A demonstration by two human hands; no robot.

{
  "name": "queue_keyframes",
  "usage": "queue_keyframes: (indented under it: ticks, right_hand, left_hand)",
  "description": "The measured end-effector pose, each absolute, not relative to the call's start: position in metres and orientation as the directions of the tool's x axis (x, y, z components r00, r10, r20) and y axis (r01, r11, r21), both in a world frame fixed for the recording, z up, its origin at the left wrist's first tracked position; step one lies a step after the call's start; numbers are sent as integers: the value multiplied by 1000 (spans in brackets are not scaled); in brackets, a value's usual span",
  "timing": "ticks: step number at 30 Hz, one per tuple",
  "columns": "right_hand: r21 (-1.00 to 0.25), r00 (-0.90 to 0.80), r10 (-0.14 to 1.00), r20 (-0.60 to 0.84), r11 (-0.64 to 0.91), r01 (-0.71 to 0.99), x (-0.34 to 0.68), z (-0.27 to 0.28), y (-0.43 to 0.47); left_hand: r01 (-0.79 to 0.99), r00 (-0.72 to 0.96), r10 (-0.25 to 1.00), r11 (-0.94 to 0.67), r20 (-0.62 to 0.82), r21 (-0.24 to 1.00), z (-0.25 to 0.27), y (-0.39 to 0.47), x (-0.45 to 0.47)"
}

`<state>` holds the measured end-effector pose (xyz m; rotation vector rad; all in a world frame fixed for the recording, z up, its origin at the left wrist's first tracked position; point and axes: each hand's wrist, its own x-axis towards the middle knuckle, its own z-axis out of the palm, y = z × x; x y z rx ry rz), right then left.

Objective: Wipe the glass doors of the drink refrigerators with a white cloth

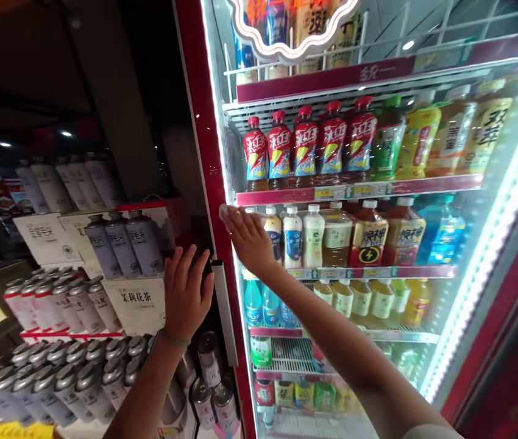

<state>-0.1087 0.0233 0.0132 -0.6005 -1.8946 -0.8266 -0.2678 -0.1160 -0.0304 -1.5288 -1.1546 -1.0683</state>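
My right hand [250, 239] reaches across to the left side of a glass-door drinks fridge, at its red frame [216, 183]. The fingers lie flat over a thin whitish cloth [225, 211], which shows only at the fingertips; the rest is under the hand. My left hand [188, 294] is raised with its fingers spread and holds nothing. It is just left of the door's pale vertical edge strip [225, 317]; whether it touches anything, I cannot tell. A thin band circles the left wrist.
Behind the glass, shelves carry red-labelled bottles [305, 143], white-capped bottles [292, 238] and a blue bottle [444, 231]. A glowing wavy sign [293, 52] hangs at the top. Left of the fridge, tall grey cans [147, 241] and rows of silver-topped cans [69, 384] stand stacked.
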Motion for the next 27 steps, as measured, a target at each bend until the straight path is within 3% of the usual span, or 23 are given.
queue_keyframes:
  ticks: [6, 13, 21, 27]
  right_hand:
    - [441, -582, 9, 813, 642, 627, -103, -4, 23]
    - [339, -522, 131, 843, 623, 705, -21, 4, 31]
    - [261, -377, 163, 912, 477, 839, 116, 12, 51]
    - [113, -203, 215, 955, 371, 922, 259, 10, 75]
  left_hand:
    - [967, 200, 197, -200, 960, -160, -31, -111, -264]
    - [937, 257, 213, -294, 943, -189, -28, -90, -211]
    - [888, 297, 193, -417, 935, -196, -29, -45, -113]
    - [848, 298, 180, -500, 938, -173, -34, -11, -16]
